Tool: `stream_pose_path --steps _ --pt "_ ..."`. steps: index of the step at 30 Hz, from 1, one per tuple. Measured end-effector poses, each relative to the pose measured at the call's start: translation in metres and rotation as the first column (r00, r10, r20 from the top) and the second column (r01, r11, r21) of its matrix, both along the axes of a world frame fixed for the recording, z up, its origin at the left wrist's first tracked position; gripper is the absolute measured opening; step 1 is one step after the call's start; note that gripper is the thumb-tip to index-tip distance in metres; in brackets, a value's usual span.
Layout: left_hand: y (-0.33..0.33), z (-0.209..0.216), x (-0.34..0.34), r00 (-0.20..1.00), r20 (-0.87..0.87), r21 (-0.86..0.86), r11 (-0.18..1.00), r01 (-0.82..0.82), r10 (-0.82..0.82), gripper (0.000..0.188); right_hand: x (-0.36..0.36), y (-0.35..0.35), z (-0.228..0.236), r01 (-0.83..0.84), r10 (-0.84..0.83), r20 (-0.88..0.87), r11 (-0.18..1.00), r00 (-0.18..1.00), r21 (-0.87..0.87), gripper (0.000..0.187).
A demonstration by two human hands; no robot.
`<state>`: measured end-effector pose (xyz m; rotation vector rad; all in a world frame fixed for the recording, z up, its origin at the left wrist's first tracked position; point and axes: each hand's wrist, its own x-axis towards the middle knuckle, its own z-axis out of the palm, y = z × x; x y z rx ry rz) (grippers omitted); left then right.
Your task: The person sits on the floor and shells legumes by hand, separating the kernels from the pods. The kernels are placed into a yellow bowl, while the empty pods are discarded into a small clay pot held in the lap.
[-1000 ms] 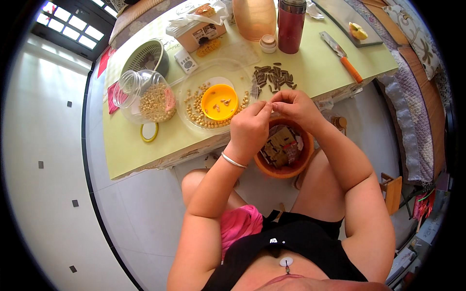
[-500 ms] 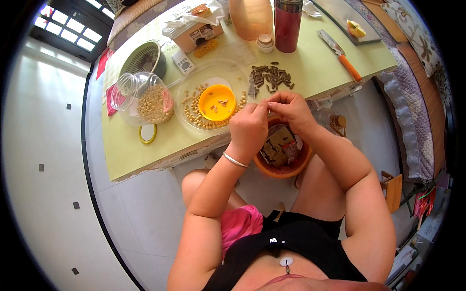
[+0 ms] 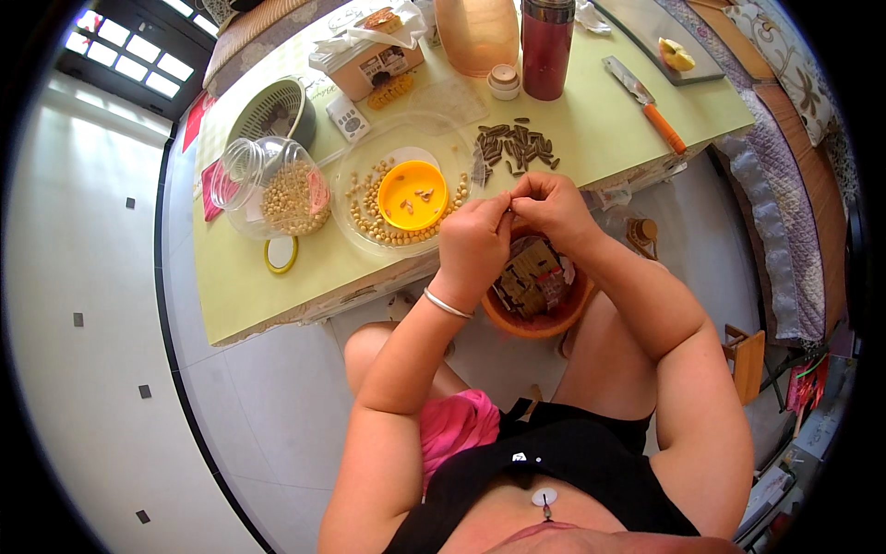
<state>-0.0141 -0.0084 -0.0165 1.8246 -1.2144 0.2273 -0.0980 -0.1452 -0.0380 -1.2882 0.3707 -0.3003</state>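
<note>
My left hand (image 3: 473, 235) and my right hand (image 3: 558, 210) meet over the table's near edge, thumbs and fingertips pinched together. Between them shows a tiny dark bit that looks like a sunflower seed, mostly hidden by the fingers. Just beyond lies a loose pile of dark sunflower seeds (image 3: 521, 146). To the left, a yellow bowl (image 3: 391, 210) with a few small pale kernels (image 3: 425, 195) stands in a clear round tray (image 3: 345, 227); beige chickpea-like balls (image 3: 366, 210) surround it. Below my hands is an orange bin (image 3: 535, 328) holding wrappers and scraps.
Left on the table are a clear jar (image 3: 242, 205) of similar balls, a yellow-rimmed lid (image 3: 281, 255), a grey-green basket (image 3: 302, 118) and a white remote (image 3: 348, 118). Farther back stand a tissue box (image 3: 355, 72) and red flask (image 3: 545, 57). An orange-handled knife (image 3: 657, 120) lies right.
My pinched fingertips have shifted slightly against each other, and a dark speck now shows between them. The things on the table have stayed put.
</note>
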Motion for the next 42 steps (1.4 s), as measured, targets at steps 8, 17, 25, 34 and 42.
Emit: stream_pose_path --steps 8,17,25,34,42 --pt "0.001 0.002 0.000 1.000 -0.008 0.018 1.000 0.003 -0.003 0.021 0.000 -0.001 0.003 -0.003 0.009 -0.037 0.989 0.999 0.147 0.005" --pt "0.006 0.005 0.011 0.369 -0.893 -0.245 0.966 0.084 -0.259 0.022 -0.002 -0.014 0.009 -0.126 0.132 -0.024 0.974 0.991 0.188 0.008" --pt "0.007 0.006 0.020 0.213 -0.938 -0.267 0.962 0.063 -0.274 0.021 -0.003 -0.012 0.012 -0.127 0.125 0.028 0.984 0.992 0.122 0.007" --pt "0.011 0.012 0.022 0.362 -0.900 -0.188 0.966 0.180 -0.243 0.028 -0.009 -0.032 0.021 -0.316 0.317 -0.008 0.947 0.948 0.050 0.007" --pt "0.013 0.018 0.021 0.303 -0.926 -0.155 0.959 0.238 -0.225 0.038 -0.009 -0.023 0.017 -0.235 0.236 -0.063 0.972 0.970 0.010 0.013"
